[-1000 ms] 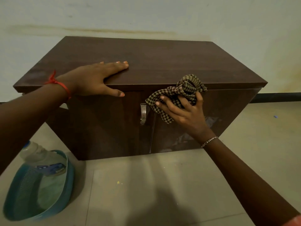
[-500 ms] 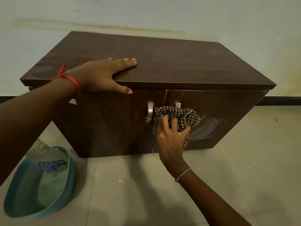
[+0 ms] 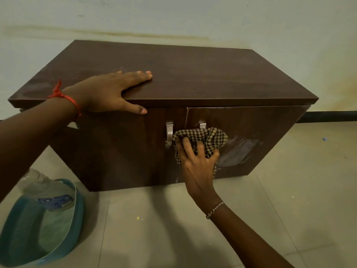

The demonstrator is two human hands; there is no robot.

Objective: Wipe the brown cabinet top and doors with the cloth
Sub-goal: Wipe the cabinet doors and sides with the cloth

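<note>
Checked cloth [image 3: 201,140] bunched under right hand [image 3: 197,163], seemingly gripped; left hand [image 3: 108,91] flat, fingers spread.

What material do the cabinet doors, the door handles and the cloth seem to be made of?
Right cabinet door: probably laminated board, glossy; it shows wood grain and reflections.
Left door handle: looks like brushed metal, silver with a dull shine.
Cloth: woven fabric, seemingly cotton, in a small dark-and-beige check; it crumples softly under the right hand.

domestic room, likely a home: low brown cabinet [image 3: 173,78] on tiled floor [image 3: 289,200] against stained painted wall [image 3: 193,16]; teal plastic basket [image 3: 77,206] alongside.
</note>
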